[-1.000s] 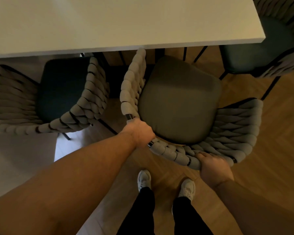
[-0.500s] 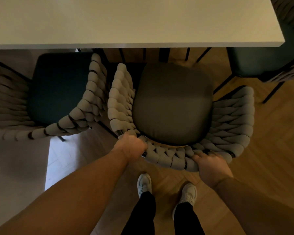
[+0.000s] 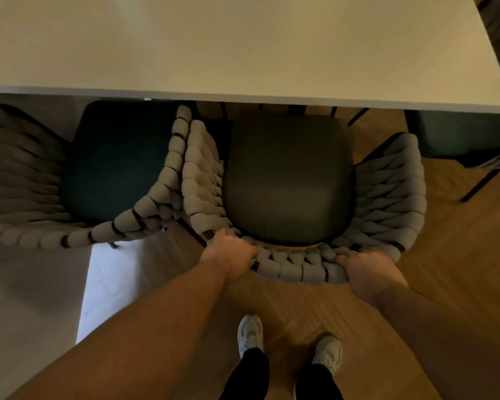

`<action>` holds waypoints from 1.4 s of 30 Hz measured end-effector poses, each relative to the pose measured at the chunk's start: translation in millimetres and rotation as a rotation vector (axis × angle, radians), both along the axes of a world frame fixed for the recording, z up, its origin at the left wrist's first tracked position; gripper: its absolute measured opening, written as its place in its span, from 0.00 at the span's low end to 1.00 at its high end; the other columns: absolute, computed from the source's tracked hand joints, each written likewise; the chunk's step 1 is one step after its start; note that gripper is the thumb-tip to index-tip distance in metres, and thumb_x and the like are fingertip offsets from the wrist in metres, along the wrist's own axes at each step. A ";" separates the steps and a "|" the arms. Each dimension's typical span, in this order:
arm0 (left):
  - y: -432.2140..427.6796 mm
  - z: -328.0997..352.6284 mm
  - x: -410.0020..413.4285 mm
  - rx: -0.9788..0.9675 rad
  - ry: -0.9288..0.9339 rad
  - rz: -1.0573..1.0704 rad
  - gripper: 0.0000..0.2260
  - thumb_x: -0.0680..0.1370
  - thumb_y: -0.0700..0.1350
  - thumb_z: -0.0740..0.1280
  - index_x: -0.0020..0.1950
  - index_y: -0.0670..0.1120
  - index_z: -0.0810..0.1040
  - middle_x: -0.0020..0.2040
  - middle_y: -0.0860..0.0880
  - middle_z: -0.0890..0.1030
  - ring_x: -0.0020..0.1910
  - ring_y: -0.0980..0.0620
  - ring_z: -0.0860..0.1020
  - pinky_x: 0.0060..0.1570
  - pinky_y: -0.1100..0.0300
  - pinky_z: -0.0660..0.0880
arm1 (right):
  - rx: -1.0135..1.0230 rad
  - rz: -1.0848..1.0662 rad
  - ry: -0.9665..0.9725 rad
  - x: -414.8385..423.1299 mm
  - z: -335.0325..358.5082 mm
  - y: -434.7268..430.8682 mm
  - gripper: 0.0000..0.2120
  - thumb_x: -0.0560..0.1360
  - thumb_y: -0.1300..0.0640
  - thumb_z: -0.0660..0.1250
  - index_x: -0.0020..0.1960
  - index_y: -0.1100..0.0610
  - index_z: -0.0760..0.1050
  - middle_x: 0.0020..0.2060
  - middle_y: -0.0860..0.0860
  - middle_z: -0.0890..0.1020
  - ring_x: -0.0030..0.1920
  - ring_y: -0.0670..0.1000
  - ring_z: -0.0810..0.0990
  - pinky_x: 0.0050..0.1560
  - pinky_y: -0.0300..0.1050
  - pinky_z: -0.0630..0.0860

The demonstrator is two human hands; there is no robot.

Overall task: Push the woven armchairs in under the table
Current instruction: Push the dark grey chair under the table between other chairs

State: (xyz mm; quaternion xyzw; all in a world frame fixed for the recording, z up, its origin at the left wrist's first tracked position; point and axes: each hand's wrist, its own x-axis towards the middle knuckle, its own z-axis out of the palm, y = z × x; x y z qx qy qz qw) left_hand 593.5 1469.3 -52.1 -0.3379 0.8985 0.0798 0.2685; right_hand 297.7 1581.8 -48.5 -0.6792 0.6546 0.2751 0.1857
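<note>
A woven armchair [image 3: 387, 192] with a grey cord back and a dark seat cushion stands in front of me, facing the white table [image 3: 243, 47]. The front of its seat lies just under the table's near edge. My left hand [image 3: 231, 255] grips the back rail at its left corner. My right hand [image 3: 367, 272] grips the same rail toward the right. A second woven armchair [image 3: 156, 194] with a dark green seat stands to the left, its arm touching the first chair's arm.
A third chair [image 3: 459, 134] sits at the table's right end, partly under the top. The floor is herringbone wood with a pale patch [image 3: 113, 278] at the left. My two feet in white shoes [image 3: 250, 333] stand behind the chair.
The chair in my hands has turned square to the table and slid forward and left, so its left arm now rests against the neighbouring chair. Both hands kept their grip.
</note>
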 end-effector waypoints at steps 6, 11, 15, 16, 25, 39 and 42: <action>-21.9 0.0 -16.5 -0.026 0.023 0.003 0.08 0.82 0.48 0.63 0.59 0.58 0.76 0.53 0.52 0.83 0.54 0.47 0.79 0.62 0.44 0.72 | -0.028 -0.014 -0.022 -17.5 6.3 -21.8 0.25 0.83 0.56 0.58 0.78 0.40 0.65 0.73 0.44 0.75 0.67 0.53 0.77 0.69 0.50 0.71; -30.1 2.3 -36.7 -0.025 0.017 0.036 0.09 0.82 0.48 0.64 0.60 0.59 0.77 0.54 0.52 0.82 0.55 0.48 0.78 0.61 0.46 0.71 | -0.058 0.007 -0.024 -35.7 6.2 -31.9 0.23 0.83 0.55 0.57 0.76 0.40 0.67 0.70 0.43 0.77 0.64 0.53 0.78 0.68 0.52 0.71; -29.0 -4.2 -35.0 0.026 0.028 0.102 0.12 0.80 0.51 0.67 0.63 0.64 0.76 0.56 0.55 0.82 0.59 0.49 0.77 0.64 0.46 0.70 | -0.029 0.068 -0.037 -44.9 -7.1 -36.9 0.21 0.82 0.54 0.58 0.74 0.40 0.70 0.68 0.43 0.78 0.64 0.53 0.78 0.68 0.54 0.70; -28.1 -4.8 -34.8 0.022 0.035 0.116 0.12 0.80 0.52 0.68 0.62 0.64 0.76 0.56 0.56 0.81 0.59 0.49 0.77 0.64 0.46 0.69 | -0.027 0.068 -0.038 -45.3 -8.4 -37.5 0.21 0.82 0.54 0.59 0.74 0.40 0.70 0.67 0.43 0.79 0.65 0.53 0.78 0.69 0.54 0.69; -36.0 5.5 -38.4 0.107 0.005 0.109 0.12 0.79 0.50 0.68 0.63 0.60 0.77 0.48 0.55 0.79 0.46 0.51 0.76 0.52 0.52 0.75 | 0.074 0.014 -0.074 -43.7 -3.9 -44.9 0.24 0.76 0.48 0.63 0.72 0.39 0.72 0.64 0.44 0.79 0.60 0.51 0.79 0.66 0.53 0.71; -42.8 13.6 -44.4 0.273 -0.057 0.117 0.20 0.77 0.52 0.69 0.69 0.63 0.74 0.47 0.56 0.77 0.45 0.53 0.77 0.47 0.55 0.76 | 0.097 -0.030 -0.015 -31.8 2.8 -45.8 0.20 0.81 0.57 0.60 0.72 0.46 0.75 0.65 0.51 0.79 0.61 0.55 0.79 0.60 0.50 0.74; -41.9 13.3 -41.9 0.261 -0.062 0.108 0.18 0.77 0.50 0.67 0.66 0.64 0.75 0.47 0.55 0.80 0.45 0.52 0.78 0.47 0.55 0.77 | 0.112 -0.048 -0.005 -26.1 4.6 -42.8 0.20 0.82 0.58 0.59 0.72 0.48 0.74 0.65 0.52 0.79 0.62 0.56 0.78 0.61 0.51 0.73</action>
